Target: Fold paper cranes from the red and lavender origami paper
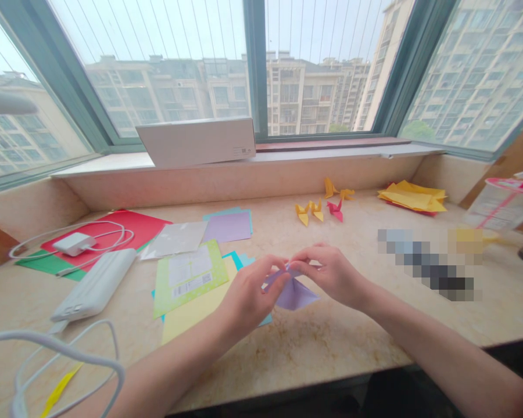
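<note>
A partly folded sheet of purple origami paper (294, 295) is held up over the marble counter between both hands. My left hand (258, 287) pinches its left side with thumb and fingers. At the top edge, my right hand (326, 271) grips the same paper, its fingertips close to those of the left. The lower part of the paper spreads into a pointed flap below the fingers. Just left of my left hand lie coloured paper sheets, with a lime-green paper packet (192, 278) on top. Farther back stand small folded yellow cranes (316, 210) and a pink crane (335, 211).
Flat purple paper (229, 225) and red sheets (135, 229) lie at the left, near a charger (74, 244) and a white power bank (96, 284). Yellow folded papers (412, 196) and a plastic cup (501, 203) are at the right. A white box (198, 142) stands on the sill.
</note>
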Demonstrator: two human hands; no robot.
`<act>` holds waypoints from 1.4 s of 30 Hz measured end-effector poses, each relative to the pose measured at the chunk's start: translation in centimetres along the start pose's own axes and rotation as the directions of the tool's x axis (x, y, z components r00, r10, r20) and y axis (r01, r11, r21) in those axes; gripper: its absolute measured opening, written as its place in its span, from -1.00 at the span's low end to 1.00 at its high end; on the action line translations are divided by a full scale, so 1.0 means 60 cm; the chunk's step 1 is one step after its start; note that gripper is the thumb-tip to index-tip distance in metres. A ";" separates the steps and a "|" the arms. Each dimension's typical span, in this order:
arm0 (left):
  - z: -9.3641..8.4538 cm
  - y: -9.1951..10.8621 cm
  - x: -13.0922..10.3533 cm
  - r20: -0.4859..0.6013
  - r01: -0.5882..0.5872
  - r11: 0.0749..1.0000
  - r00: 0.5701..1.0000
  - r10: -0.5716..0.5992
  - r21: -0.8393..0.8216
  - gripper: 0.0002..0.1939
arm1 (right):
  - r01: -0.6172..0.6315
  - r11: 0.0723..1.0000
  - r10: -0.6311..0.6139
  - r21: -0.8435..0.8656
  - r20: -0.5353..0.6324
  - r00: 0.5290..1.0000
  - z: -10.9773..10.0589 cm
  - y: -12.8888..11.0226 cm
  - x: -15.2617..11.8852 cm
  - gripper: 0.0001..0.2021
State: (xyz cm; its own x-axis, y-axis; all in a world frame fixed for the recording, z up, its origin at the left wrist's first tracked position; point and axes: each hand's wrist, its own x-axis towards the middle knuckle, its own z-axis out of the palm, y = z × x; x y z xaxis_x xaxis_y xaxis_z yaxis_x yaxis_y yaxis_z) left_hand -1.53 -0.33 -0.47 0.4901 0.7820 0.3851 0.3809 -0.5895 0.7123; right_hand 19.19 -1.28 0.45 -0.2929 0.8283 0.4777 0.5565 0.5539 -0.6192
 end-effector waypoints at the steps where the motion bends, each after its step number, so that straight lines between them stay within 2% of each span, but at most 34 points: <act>1: 0.000 -0.002 0.000 -0.006 -0.020 0.999 1.000 0.020 0.032 -0.86 | 0.006 1.000 -0.006 -0.001 -0.005 1.000 0.001 0.000 0.000 -0.87; 5: 0.001 -0.008 0.001 -0.032 -0.043 0.996 0.998 0.046 0.077 -0.88 | 0.020 1.000 -0.021 -0.014 -0.019 1.000 0.003 0.001 -0.001 -0.88; 13: 0.002 -0.009 0.004 -0.066 -0.050 0.998 0.996 0.052 0.031 -0.91 | 0.041 0.999 -0.042 -0.025 -0.027 0.999 0.010 -0.002 -0.004 -0.87; 20: -0.008 0.006 0.005 -0.038 -0.088 0.995 0.995 0.090 0.053 -0.91 | -0.007 1.000 0.007 0.004 -0.012 1.000 0.012 0.000 -0.003 -0.85; 26: -0.004 0.000 0.002 -0.050 -0.070 0.995 0.996 0.074 0.073 -0.91 | -0.062 0.998 0.063 0.031 -0.026 0.998 0.013 0.002 -0.003 -0.85; 30: 0.001 -0.004 0.004 -0.074 -0.015 1.000 0.997 0.015 -0.005 -0.99 | -0.027 0.999 0.028 0.038 -0.016 0.999 0.014 -0.001 -0.004 -0.85; 42: -0.006 0.010 0.006 -0.093 -0.016 0.999 0.996 0.012 -0.036 -0.91 | 0.080 0.997 -0.080 0.006 -0.043 0.996 0.010 -0.003 -0.003 -0.82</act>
State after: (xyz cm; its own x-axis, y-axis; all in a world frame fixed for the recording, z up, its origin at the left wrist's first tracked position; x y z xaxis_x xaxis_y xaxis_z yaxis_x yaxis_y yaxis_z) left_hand -1.40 -0.32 0.33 0.4195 0.7902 0.4467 0.3452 -0.5940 0.7267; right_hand 18.68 -1.49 0.08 -0.3031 0.7770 0.5518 0.5262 0.6192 -0.5829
